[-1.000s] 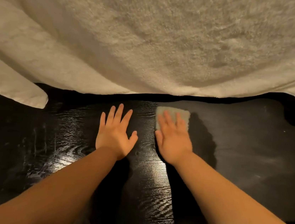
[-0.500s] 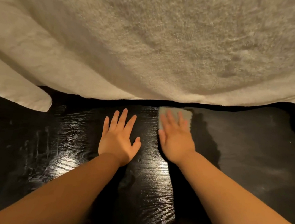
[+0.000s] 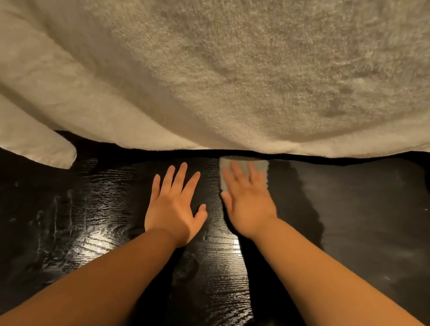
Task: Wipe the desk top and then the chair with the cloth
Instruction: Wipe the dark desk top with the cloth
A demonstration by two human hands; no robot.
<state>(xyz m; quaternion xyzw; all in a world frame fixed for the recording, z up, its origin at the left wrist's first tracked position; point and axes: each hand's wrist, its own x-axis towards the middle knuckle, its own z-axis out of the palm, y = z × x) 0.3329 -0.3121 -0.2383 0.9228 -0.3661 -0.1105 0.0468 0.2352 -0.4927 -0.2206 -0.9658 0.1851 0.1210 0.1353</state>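
The desk top (image 3: 70, 226) is black wood with a glossy grain, streaked with wipe marks on the left and dull and dusty on the right. A small grey cloth (image 3: 262, 167) lies flat on it near the far edge. My right hand (image 3: 246, 204) presses on the cloth with fingers spread; its far edge slips under the hanging towel. Beside it, my left hand (image 3: 176, 206) rests flat on the bare wood, fingers apart, holding nothing. No chair is in view.
A large cream towel (image 3: 221, 60) hangs across the whole upper view, hiding the back of the desk. One corner of the towel (image 3: 47, 147) droops onto the desk at the left.
My right hand has pushed the cloth farther away, up to the towel's edge. My left hand has stayed flat in about the same spot on the desk.
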